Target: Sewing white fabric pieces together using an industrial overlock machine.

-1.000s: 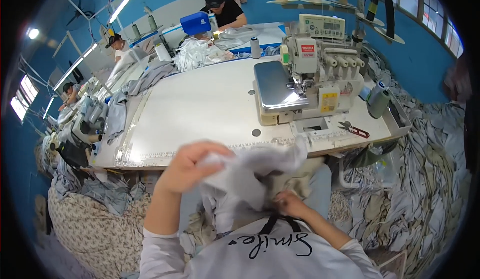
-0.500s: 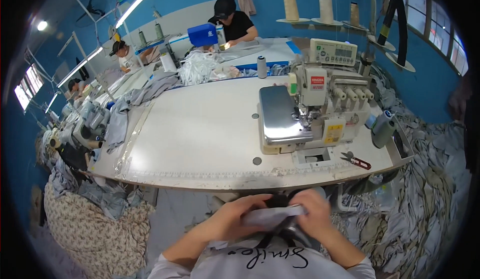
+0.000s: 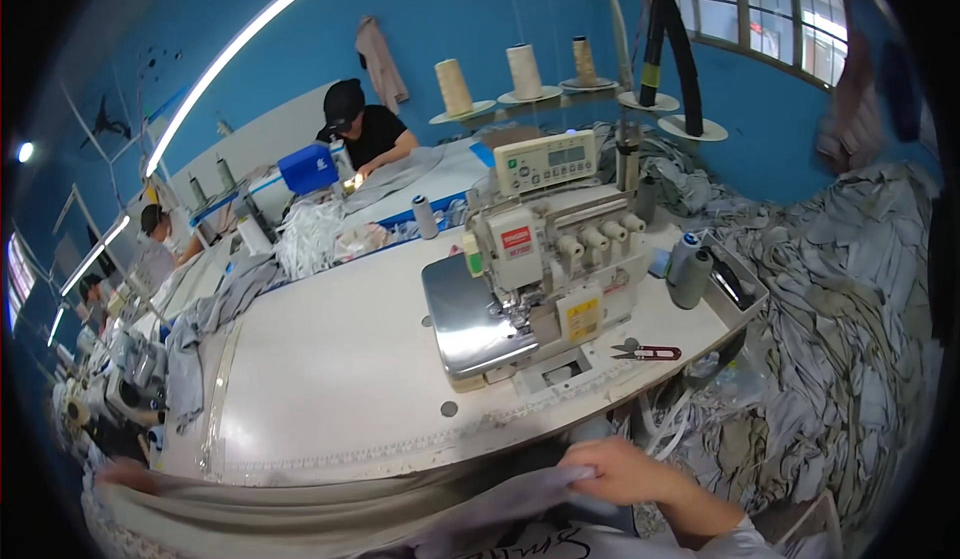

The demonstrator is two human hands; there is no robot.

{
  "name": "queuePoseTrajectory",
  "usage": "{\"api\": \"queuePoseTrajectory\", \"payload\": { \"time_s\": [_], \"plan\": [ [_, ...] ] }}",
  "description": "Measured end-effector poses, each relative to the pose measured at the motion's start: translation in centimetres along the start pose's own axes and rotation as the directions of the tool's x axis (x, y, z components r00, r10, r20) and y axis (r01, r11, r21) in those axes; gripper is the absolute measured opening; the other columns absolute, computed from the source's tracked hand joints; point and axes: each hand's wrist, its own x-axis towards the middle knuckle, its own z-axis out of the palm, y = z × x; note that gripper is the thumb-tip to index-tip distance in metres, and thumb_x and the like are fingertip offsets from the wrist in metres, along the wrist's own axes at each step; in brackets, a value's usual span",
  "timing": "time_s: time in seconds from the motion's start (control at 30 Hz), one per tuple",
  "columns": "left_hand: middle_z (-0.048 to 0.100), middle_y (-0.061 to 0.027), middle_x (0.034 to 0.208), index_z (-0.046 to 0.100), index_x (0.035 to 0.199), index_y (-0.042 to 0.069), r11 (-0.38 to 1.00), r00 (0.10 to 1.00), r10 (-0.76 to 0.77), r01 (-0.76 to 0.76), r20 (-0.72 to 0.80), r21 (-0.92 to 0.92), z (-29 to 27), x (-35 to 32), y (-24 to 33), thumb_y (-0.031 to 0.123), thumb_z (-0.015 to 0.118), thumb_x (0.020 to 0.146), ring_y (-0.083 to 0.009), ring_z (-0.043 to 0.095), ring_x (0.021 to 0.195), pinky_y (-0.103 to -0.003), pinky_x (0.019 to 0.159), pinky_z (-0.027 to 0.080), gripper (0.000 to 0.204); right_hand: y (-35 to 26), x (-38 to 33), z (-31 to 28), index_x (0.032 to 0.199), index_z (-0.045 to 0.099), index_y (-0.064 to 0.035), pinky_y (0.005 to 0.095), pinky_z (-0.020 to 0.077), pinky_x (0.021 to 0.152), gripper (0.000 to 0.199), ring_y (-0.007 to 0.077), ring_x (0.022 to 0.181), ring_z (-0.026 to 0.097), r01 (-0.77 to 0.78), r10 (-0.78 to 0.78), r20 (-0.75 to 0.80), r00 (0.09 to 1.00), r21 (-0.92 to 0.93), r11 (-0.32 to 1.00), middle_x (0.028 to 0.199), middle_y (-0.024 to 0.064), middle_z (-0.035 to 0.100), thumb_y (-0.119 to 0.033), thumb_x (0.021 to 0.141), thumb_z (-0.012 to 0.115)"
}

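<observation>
A long piece of grey fabric [image 3: 330, 515] is stretched sideways along the table's near edge, in front of my body. At its right end, my right hand [image 3: 622, 473] is closed, pinching the fabric's edge between thumb and fingers. Far out to the left, my left hand [image 3: 130, 476] grips the other end; it is blurred and partly hidden by the fabric. The overlock sewing machine [image 3: 520, 249], with its shiny metal plate, stands on the table [image 3: 310, 379] beyond my right hand. Small thread snips [image 3: 650, 352] with a dark red handle lie near the table's right edge.
Thread cones [image 3: 523, 74] stand on a rack behind the machine, and grey-green spools [image 3: 690, 277] sit to its right. A large heap of grey fabric [image 3: 830, 359] fills the right side. Another person [image 3: 375, 134] works at a machine across the table; others sit further left.
My hands, close together on folded fabric before, are now wide apart with it stretched between them. My left hand has moved far left. The view has turned to the right.
</observation>
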Motion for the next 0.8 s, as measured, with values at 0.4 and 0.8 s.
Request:
{"api": "queuePoseTrajectory", "payload": {
  "time_s": [0.4,0.8],
  "plan": [
    [0.064,-0.0124,0.103,0.063,0.108,0.009,-0.24,0.782,0.102,-0.58,0.614,0.779,-0.8,27.6,-21.3,0.009,0.068,0.074,-0.0326,0.06,0.096,-0.041,0.084,0.047,0.034,-2.1,11.4,2.3,0.101,0.063,-0.005,0.0227,0.0444,0.066,0.025,0.0072,0.072,0.055,-0.181,0.311,-0.198,0.93,0.488,0.854,0.08,-0.0018,0.062,-0.017,0.081,0.071],
    [0.062,-0.001,0.091,0.057,0.114,0.003,0.648,-0.199,-0.757,-0.113,0.622,0.753,4.4,-3.4,-18.8,0.016,0.08,0.072,-0.0077,0.056,0.079,-0.022,0.072,0.045,0.049,-1.8,12.6,2.6,0.103,0.063,-0.0029,0.025,0.0459,0.072,0.027,0.0113,0.086,0.059,0.193,-0.025,-0.339,0.94,0.473,0.86,0.094,0.0061,0.062,0.003,0.077,0.064]
  ]
}}
